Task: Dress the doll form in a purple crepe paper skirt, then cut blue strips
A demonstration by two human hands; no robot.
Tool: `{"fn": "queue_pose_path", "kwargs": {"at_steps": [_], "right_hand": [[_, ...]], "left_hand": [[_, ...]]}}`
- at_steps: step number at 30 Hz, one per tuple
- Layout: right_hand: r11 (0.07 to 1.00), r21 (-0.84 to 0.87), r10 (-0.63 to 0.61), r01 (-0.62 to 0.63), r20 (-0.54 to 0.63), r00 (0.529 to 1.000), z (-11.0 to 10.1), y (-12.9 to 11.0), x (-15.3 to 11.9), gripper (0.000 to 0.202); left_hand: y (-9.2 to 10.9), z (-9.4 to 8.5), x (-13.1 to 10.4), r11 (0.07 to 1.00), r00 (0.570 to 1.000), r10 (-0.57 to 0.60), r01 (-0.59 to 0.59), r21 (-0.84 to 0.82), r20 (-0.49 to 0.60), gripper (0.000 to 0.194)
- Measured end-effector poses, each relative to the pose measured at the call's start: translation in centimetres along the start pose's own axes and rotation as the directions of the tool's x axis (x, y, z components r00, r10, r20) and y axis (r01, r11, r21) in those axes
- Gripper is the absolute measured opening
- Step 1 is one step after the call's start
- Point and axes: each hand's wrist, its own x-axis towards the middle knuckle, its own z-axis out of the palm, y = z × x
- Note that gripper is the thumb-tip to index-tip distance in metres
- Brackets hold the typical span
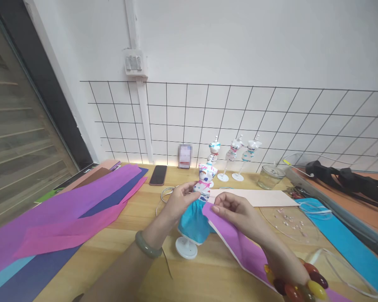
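Observation:
A miniature dress form (pixel 206 176) in patterned white fabric stands on a round white base, wearing a gathered turquoise skirt (pixel 192 222). My left hand (pixel 180 202) is closed around its waist, thumb in front at the top of the skirt. Between the thumb and fingers of my right hand (pixel 236 209) is the end of a purple fabric strip (pixel 239 245) with a white edge. That end touches the waist's right side, and the strip runs down under my right forearm toward the lower right.
Several more small dress forms (pixel 236 149) stand behind. Coloured sheets (pixel 91 201) lie left, near a dark phone (pixel 158 175); another phone (pixel 185 156) leans upright. To the right are a glass jar (pixel 271 175), a pale strip (pixel 261 198), a dish of beads (pixel 286 222) and blue fabric (pixel 343 235).

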Motion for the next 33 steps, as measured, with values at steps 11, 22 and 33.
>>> {"fn": "queue_pose_path", "kwargs": {"at_steps": [11,22,33], "right_hand": [[0.932,0.330,0.139,-0.150,0.057,0.989,-2.6,0.3,-0.2,0.064],[0.911,0.385,0.078,-0.147,0.188,0.979,-2.8,-0.1,-0.7,0.071],[0.941,0.307,0.157,-0.140,-0.030,0.987,-1.4,-2.0,-0.7,0.044]], "left_hand": [[-0.2,-2.1,0.3,0.898,0.846,-0.114,0.312,-0.310,0.521,0.057],[-2.1,-0.6,-0.3,0.846,0.627,-0.170,0.488,-0.214,0.760,0.075],[-2.0,-1.5,0.3,0.978,0.777,-0.148,0.206,-0.024,0.612,0.068]]}}
